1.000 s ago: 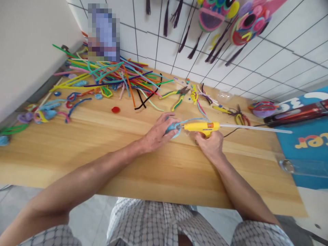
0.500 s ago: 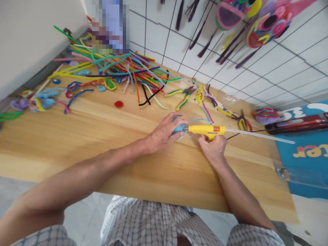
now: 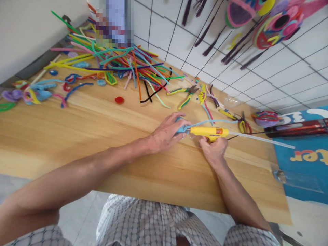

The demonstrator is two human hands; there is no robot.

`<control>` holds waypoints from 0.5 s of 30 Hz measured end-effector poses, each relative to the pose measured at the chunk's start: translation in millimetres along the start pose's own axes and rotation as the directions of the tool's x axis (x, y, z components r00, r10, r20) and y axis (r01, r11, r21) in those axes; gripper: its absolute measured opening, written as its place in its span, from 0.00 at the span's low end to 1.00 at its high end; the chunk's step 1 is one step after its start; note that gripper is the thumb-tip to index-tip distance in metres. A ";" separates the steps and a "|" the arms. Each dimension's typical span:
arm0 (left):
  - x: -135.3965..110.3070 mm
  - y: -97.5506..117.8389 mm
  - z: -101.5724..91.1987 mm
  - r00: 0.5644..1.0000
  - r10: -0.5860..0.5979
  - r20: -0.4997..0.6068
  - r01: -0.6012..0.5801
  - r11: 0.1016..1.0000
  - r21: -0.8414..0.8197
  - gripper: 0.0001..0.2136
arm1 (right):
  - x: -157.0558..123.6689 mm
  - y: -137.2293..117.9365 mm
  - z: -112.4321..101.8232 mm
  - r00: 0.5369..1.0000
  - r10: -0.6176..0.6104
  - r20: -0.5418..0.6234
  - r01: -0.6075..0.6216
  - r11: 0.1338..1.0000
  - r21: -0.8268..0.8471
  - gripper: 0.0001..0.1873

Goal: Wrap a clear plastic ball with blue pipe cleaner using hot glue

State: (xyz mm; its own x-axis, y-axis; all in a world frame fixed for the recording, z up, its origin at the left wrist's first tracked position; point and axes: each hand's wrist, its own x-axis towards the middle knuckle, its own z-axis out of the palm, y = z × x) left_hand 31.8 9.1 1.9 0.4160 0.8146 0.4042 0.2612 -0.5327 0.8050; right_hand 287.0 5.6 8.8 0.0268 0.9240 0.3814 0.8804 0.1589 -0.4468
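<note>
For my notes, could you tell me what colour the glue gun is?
The glue gun is yellow; head view.

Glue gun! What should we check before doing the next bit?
1. Right hand grips the yellow glue gun: ok.
2. Its nozzle is at the blue pipe cleaner coil: ok.
3. Left hand holds that coil on the wooden table: ok.
4. Fingers clear of the nozzle: not ok, they sit right beside it.
5. Glue stick loaded at the back: ok.
6. Glue hot: cannot tell.
</note>
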 end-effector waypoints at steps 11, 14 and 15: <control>0.6 -0.9 1.6 0.999 0.035 -0.004 -0.035 0.999 0.007 0.16 | -1.4 10.1 4.2 0.997 -0.021 -0.074 0.021 1.000 -0.001 0.08; 0.5 -1.3 2.0 0.999 0.044 -0.006 -0.044 0.999 0.010 0.16 | -1.6 12.0 4.1 0.997 0.013 -0.078 -0.013 1.000 -0.001 0.05; 0.4 -1.2 1.9 0.999 0.044 -0.002 -0.044 0.999 0.011 0.16 | -1.7 12.2 4.0 0.997 0.018 -0.079 -0.018 1.000 -0.001 0.05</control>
State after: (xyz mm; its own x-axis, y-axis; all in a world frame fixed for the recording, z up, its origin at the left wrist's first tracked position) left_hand 33.4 9.7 0.2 0.4251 0.7910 0.4401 0.2519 -0.5704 0.7818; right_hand 295.9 7.4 -0.5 0.0796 0.8965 0.4359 0.8804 0.1418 -0.4525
